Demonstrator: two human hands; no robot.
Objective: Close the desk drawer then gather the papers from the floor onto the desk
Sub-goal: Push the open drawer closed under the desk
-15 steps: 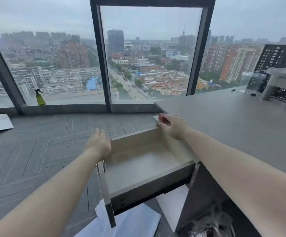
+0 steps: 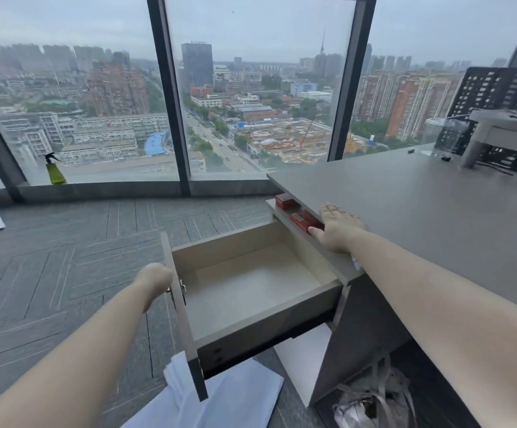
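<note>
The grey wooden drawer (image 2: 251, 291) is wide open. The left hand (image 2: 155, 278) pushes its front; the right hand (image 2: 337, 230) lies flat, holding nothing. White papers (image 2: 235, 400) wait on the floor.

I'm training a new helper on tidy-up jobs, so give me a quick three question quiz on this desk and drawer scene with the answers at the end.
1. True or false: the desk drawer is already pushed shut.
2. Which hand is at the drawer's front panel? A) left hand B) right hand C) neither
3. Fill in: white papers lie on the ____ below the drawer.

Key:
1. False. It stands pulled out and looks empty.
2. A. The left hand is at the front panel's outer face, its grip hidden from view; the right hand rests flat on the desk edge beside the red boxes.
3. Floor.
</note>
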